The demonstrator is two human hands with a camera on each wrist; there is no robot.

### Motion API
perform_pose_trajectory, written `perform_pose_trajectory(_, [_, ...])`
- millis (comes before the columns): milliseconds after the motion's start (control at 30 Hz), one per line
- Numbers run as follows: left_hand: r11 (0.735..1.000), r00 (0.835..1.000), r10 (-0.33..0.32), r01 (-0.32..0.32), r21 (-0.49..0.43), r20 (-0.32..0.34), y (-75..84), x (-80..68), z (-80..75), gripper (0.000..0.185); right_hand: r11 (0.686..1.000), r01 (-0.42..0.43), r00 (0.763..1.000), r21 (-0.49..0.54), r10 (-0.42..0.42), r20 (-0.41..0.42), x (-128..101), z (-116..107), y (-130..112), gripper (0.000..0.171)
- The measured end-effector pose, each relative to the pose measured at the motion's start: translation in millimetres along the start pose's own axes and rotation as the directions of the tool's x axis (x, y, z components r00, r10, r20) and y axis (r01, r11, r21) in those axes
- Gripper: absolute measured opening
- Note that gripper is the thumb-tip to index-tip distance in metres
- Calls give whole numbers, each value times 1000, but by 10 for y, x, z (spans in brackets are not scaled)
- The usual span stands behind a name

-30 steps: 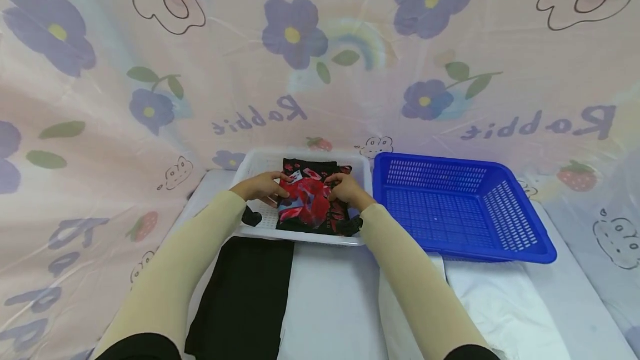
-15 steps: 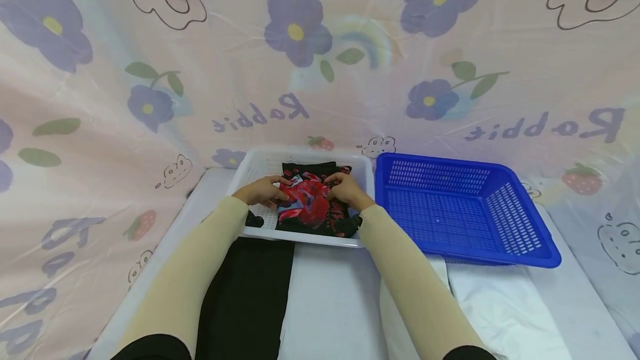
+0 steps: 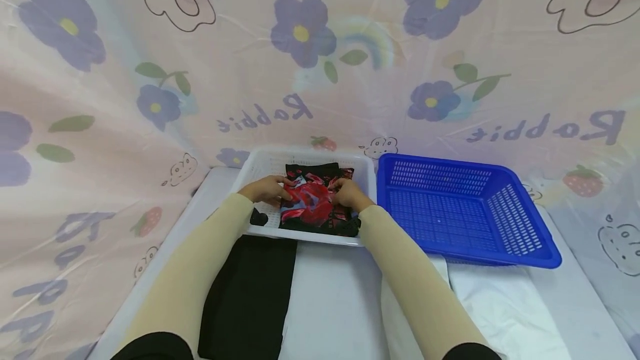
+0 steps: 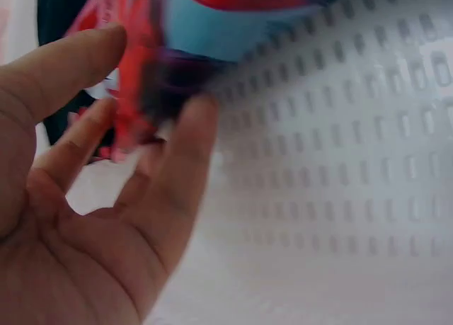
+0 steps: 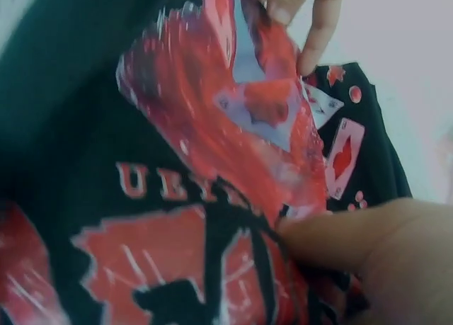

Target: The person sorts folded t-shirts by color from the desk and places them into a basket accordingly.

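In the head view, a folded black-and-red printed garment (image 3: 307,207) with blue patches lies in the white basket (image 3: 320,239). My left hand (image 3: 267,189) is at its left edge. The left wrist view shows my left thumb and fingers apart and fairly straight, their tips at the red fabric (image 4: 134,70). My right hand (image 3: 350,194) is at the garment's right side with bent fingers. In the right wrist view, a digit (image 5: 354,236) of that hand presses into bunched shiny red cloth, beside black cloth with red lettering (image 5: 170,187). Most of the right fingertips are hidden.
A blue basket (image 3: 540,249) stands close to the right of the white one. Black cloth (image 3: 250,299) lies in front at the left, white cloth (image 3: 505,304) at the right, on the white-covered table (image 3: 335,299). A printed curtain (image 3: 350,99) hangs behind.
My right fingers have bent in more at the garment's right side. My left hand stays at the left edge. The view has shifted slightly; the baskets stand in the same places.
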State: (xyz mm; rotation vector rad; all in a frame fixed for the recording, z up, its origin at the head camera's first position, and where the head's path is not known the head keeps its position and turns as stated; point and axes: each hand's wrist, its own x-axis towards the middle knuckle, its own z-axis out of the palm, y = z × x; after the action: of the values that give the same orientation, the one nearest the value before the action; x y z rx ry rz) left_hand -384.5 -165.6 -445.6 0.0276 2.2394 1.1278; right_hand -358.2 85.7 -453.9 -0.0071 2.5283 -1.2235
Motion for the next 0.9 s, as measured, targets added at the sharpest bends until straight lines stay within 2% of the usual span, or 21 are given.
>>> perform_pose_trajectory(200, [998, 999, 36, -37, 51, 3, 138, -267, -43, 63, 1000, 15, 1000, -1, -15, 16, -187, -94, -97, 55])
perform_pose_trajectory(400, [982, 985, 165, -169, 89, 45, 236, -596, -73, 61, 996, 81, 994, -42, -77, 73, -430, -288, -231, 65])
perform_pose_trajectory(533, [971, 975, 214, -218, 100, 55, 266, -810, -16, 58, 983, 165, 986, -78, -162, 48, -564, -375, -244, 64])
perform_pose_trajectory(667, [964, 968, 244, -248, 92, 49, 245, -1024, 108, 56, 971, 229, 973, -64, -227, 31, -761, -405, -265, 56])
perform_pose_trajectory(800, [947, 950, 310, -311, 83, 29, 215, -1238, 230, 54, 963, 265, 964, -45, -265, 14, -996, -402, -295, 51])
perform_pose_trajectory(900, [923, 925, 378, -379, 65, 23, 184, -1385, 299, 53, 958, 285, 958, -29, -286, -5, -1171, -376, -290, 51])
